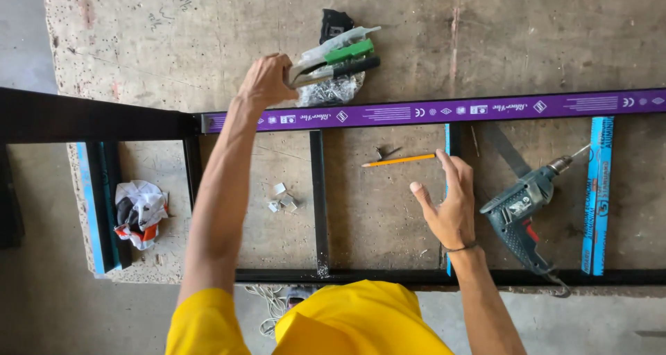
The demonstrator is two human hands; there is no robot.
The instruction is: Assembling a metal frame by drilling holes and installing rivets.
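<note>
My left hand [266, 79] reaches over a long purple-wrapped metal bar [444, 110] and grips a hand riveter with green and black handles [338, 62], which lies on a clear bag of small metal parts [338, 90]. My right hand [447, 201] hovers open, fingers spread, above the concrete table inside a black metal frame [319, 202]. It is just below a yellow pencil [399, 161] and just left of a blue-green power drill [522, 209].
Blue-wrapped bars stand at the right [598, 195] and far left [89, 209]. A crumpled rag [141, 213] lies at the left, and small white bits [283, 201] lie inside the frame. A black object [335, 23] lies behind the riveter. The table's front edge runs near my body.
</note>
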